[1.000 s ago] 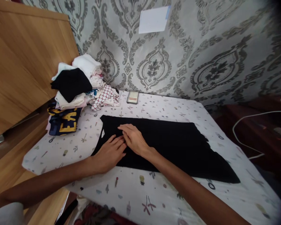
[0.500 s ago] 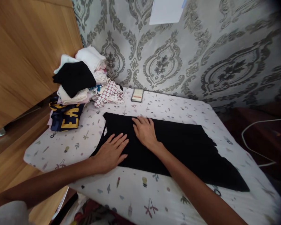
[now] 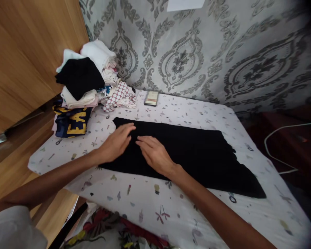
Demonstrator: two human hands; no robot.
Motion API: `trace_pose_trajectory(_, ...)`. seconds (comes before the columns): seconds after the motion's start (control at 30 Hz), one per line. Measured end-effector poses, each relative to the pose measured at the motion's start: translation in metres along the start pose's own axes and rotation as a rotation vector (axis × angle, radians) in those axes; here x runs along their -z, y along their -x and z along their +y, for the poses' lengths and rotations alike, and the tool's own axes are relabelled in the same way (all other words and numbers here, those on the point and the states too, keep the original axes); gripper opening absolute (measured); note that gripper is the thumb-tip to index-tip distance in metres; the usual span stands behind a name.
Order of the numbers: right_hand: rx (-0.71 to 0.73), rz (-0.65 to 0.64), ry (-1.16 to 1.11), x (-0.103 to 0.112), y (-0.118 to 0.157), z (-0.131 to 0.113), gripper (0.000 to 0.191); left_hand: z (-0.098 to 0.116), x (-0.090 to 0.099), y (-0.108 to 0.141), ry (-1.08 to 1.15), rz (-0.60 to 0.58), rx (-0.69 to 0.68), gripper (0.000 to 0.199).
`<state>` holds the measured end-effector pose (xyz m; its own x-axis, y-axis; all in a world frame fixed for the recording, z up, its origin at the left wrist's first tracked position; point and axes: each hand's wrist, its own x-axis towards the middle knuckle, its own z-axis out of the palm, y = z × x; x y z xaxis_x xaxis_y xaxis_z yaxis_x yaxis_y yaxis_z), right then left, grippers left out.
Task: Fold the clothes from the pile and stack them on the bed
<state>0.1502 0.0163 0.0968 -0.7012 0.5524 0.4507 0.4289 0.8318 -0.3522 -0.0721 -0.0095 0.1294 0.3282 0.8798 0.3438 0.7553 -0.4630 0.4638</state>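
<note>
A black garment (image 3: 197,152) lies spread lengthwise over the white patterned sheet, smooth along most of its length, with a ragged right edge. My left hand (image 3: 116,142) is over its left end, fingers stretched out and holding nothing. Just to the right, my right hand (image 3: 155,154) rests on or barely above the black cloth, palm down, its fingers extended and lightly bent. A narrow gap separates the fingertips of the two hands. Whether the left fingers touch the cloth, I cannot tell.
At the back left stands a pile of folded clothes with a black piece (image 3: 80,76) and a navy-and-yellow one (image 3: 76,124). A small blurred rectangular item (image 3: 151,98) lies by the patterned wall (image 3: 180,65). A wooden cabinet (image 3: 33,45) borders the left; a white cable (image 3: 272,135) hangs right.
My left hand has lifted from lying flat and moved up toward the garment's far left corner. My right hand has drawn back toward me and left. The camera view has tilted slightly downward.
</note>
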Motion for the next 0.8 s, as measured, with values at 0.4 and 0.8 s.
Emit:
trace_pose_trajectory(0.4, -0.226, -0.169, 0.211, 0.016, 0.036, 0.023, 0.051, -0.002, -0.045, 0.046, -0.339, -0.134, -0.128, 0.048)
trace_pose_trajectory(0.8, -0.342, -0.008, 0.257, 0.031, 0.028, 0.064, 0.039, -0.103, 0.024, -0.047, -0.092, 0.016, 0.295, 0.023)
